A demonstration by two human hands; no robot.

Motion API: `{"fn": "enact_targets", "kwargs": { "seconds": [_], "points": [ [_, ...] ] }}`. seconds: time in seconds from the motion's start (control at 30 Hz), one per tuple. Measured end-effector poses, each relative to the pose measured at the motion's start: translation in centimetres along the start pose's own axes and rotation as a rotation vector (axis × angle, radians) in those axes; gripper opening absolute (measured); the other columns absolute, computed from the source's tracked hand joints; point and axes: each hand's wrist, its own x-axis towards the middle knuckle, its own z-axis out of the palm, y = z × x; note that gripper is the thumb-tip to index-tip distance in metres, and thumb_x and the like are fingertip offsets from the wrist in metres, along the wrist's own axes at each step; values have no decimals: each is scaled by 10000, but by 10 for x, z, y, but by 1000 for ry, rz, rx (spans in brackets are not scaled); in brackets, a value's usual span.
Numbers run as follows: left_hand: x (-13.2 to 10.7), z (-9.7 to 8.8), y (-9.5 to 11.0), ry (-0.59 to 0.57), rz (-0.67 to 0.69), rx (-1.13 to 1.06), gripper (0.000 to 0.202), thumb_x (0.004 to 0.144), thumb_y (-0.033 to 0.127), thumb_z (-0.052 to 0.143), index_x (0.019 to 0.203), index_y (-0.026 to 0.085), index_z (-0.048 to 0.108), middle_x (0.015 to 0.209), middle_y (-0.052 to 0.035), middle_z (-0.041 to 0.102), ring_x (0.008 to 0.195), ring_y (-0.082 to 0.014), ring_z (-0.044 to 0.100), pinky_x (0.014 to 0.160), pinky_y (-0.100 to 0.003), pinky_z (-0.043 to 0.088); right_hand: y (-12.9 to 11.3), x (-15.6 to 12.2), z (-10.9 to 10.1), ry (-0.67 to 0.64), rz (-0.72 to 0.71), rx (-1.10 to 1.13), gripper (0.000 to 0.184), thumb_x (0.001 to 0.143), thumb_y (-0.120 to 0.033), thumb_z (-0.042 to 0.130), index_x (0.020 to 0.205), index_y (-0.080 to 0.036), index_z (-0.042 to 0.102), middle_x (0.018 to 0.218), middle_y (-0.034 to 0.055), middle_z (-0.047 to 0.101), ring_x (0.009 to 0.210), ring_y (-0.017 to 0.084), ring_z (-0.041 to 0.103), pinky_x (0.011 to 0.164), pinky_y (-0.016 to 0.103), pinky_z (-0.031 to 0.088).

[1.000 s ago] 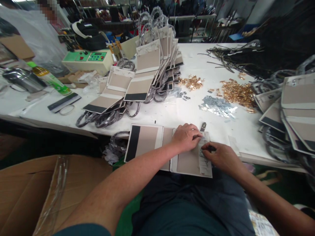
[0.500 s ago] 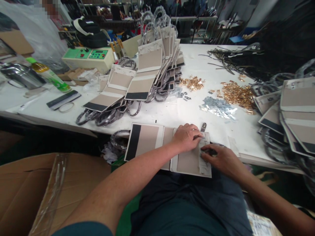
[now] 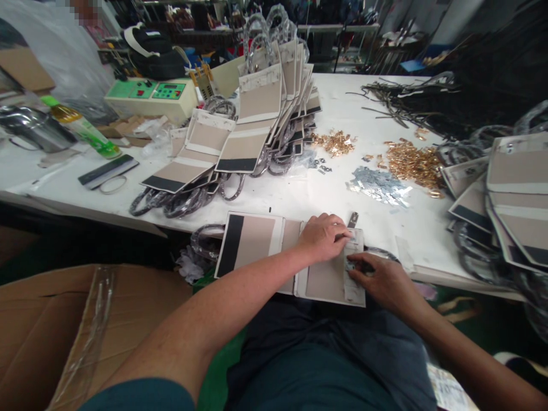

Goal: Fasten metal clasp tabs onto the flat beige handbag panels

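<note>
Beige bag panel (image 3: 250, 242): lay open across the table (image 3: 295, 197)'s near edge. Left hand (image 3: 323, 237): curled over it; contents I could not tell. Right hand (image 3: 381, 279): fingertips nearly together at the pale end strip (image 3: 353, 292), hold unclear. Step, I judged: detail work there; next move called for a steady panel.

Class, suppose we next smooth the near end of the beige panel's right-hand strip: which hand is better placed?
Probably the right hand: its fingertips are at the strip, nearer that end, while the left hand is farther up, over the far part of the beige panel.
</note>
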Motion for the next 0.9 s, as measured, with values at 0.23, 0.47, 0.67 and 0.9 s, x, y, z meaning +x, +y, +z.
{"fn": "enact_targets", "kwargs": {
  "seconds": [0.23, 0.47, 0.67, 0.9],
  "points": [
    [1, -1, 0, -10, 1, -9, 153, 986, 355, 692, 1075, 316, 811, 1255, -9, 734, 1153, -243, 632, 993, -417, 474, -1, -1, 6, -12, -17, -62, 288, 880, -327, 615, 1102, -241, 777, 1032, 74, 811, 947, 299, 763, 880, 419, 572],
    [-1, -1, 0, 8, 0, -3, 146, 990, 355, 695, 1068, 319, 813, 1239, -1, 738, 1129, -235, 643, 969, -413, 482, 12, -8, 0, 2, -84, -143, 322, 956, -430, 623, 1213, -331, 788, 1074, 49, 755, 942, 283, 732, 802, 404, 544],
    [-1, -1, 0, -1, 6, -6, 136, 981, 352, 716, 1068, 330, 818, 1228, 8, 745, 1108, -234, 651, 939, -413, 483, 16, -4, 1, 26, 3, 40, 374, 891, -510, 669, 1157, -295, 822, 968, 47, 735, 878, 266, 704, 836, 397, 545],
    [0, 1, -2, 28, 5, -25, 127, 979, 344, 720, 1052, 312, 818, 1210, 5, 750, 1107, -236, 653, 926, -420, 488, -10, 7, -30, -41, 127, 88, 451, 763, -477, 759, 1159, -269, 817, 775, 4, 723, 660, 217, 669, 650, 325, 530]
  ]
}}
